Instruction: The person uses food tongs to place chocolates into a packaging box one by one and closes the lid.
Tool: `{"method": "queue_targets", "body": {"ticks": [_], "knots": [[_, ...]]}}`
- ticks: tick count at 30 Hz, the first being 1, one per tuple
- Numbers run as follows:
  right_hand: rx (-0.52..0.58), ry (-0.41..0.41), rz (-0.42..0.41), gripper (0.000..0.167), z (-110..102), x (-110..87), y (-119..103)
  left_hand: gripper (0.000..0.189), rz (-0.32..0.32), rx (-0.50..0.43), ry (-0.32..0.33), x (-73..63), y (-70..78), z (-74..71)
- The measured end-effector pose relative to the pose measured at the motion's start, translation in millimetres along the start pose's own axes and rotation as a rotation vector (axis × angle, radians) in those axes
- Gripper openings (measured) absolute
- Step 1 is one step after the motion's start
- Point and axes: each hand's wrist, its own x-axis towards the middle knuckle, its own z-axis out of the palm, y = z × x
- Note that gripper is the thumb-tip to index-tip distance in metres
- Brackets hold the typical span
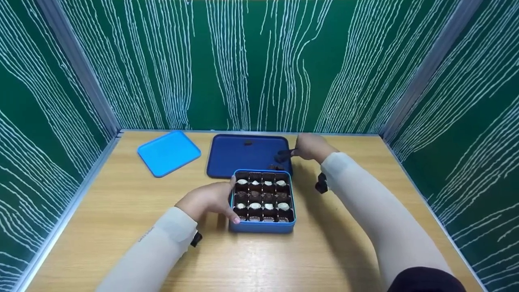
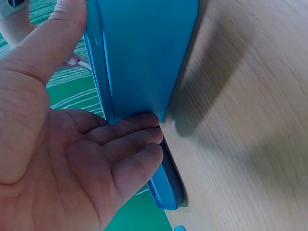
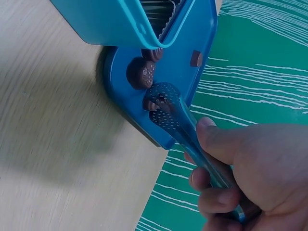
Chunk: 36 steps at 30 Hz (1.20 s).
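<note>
A blue box (image 1: 261, 228) stands upright on the table, its dark divided insert (image 1: 261, 188) holding rows of white and brown chocolates. My left hand (image 1: 211, 198) rests along its left side, the thumb at the near corner of the rim. In the left wrist view, the loosely bent fingers (image 2: 137, 166) touch the box's side wall. My right hand (image 1: 312, 146) grips a pair of tongs (image 3: 192, 147) with perforated ends. Those ends are around a brown chocolate (image 3: 150, 103) on the dark blue tray (image 1: 243, 158). Beside it lies a larger round chocolate (image 3: 140, 73).
A light blue lid-like tray (image 1: 169, 153) lies at the back left of the wooden table (image 1: 134, 211). Another brown chocolate (image 1: 247, 142) sits near the dark tray's far edge. The box's far edge overlaps the tray's near right part. Green walls (image 1: 259, 65) with white streaks enclose the table.
</note>
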Motion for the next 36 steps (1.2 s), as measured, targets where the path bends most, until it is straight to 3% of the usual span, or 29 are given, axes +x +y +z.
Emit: {"method": "queue_targets", "body": {"ticks": [5,12,21,25,29,33,36], "knots": [[-0.034,-0.003,-0.043,0.033,-8,-10.6,0,0.157,0.002,0.001,0.001,-0.1,-0.2,0.4],[0.009,-0.021,-0.082,0.029,-31,-35.1,-2,0.158,-0.004,0.002,-0.004,-0.7,1.1,2.0],[-0.035,-0.073,-0.255,0.022,-61,-109.2,-21,0.157,-0.018,0.009,-0.012,-1.6,1.7,0.7],[-0.054,-0.151,-0.334,0.021,-64,-143.4,-33,0.157,-0.024,0.006,-0.017,-1.6,1.9,0.4],[-0.12,-0.159,-0.405,0.015,-59,-167.2,-48,0.157,-0.026,-0.002,-0.021,-2.2,1.4,0.0],[-0.241,-0.16,-0.396,0.022,-53,-173.4,-66,0.157,-0.012,-0.004,-0.022,-3.8,3.0,0.0],[-0.315,-0.19,-0.336,0.028,-50,-172.5,-78,0.155,-0.01,-0.008,-0.024,-3.2,5.2,1.3]]}}
